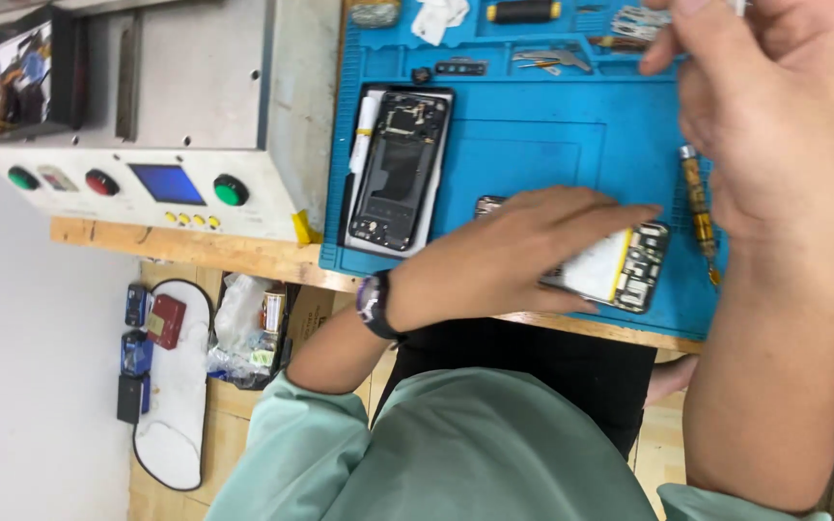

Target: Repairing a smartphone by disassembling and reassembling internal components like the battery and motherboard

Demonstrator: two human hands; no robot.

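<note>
Blue mat (533, 135); two phones, left hand (504, 256) pressing one.

Left hand (523, 253) flat; right hand (774, 106) raised, pinching.

opened phone (620, 265): mostly hidden under left hand (523, 256) | right hand (774, 106): fingertips cut off at top edge

The blue work mat (552, 135) looks like matt, rubbery plastic, laid over a pale raw-wood surface (195, 246). The opened phone frame (398, 169) shows dark, slightly glossy plastic and metal parts. The machine housing (205, 87) is brushed grey metal — its round buttons glossy plastic. The screwdriver (699, 207) has a shiny amber handle — the sleeves (475, 453) are soft, matt green cloth.
</note>
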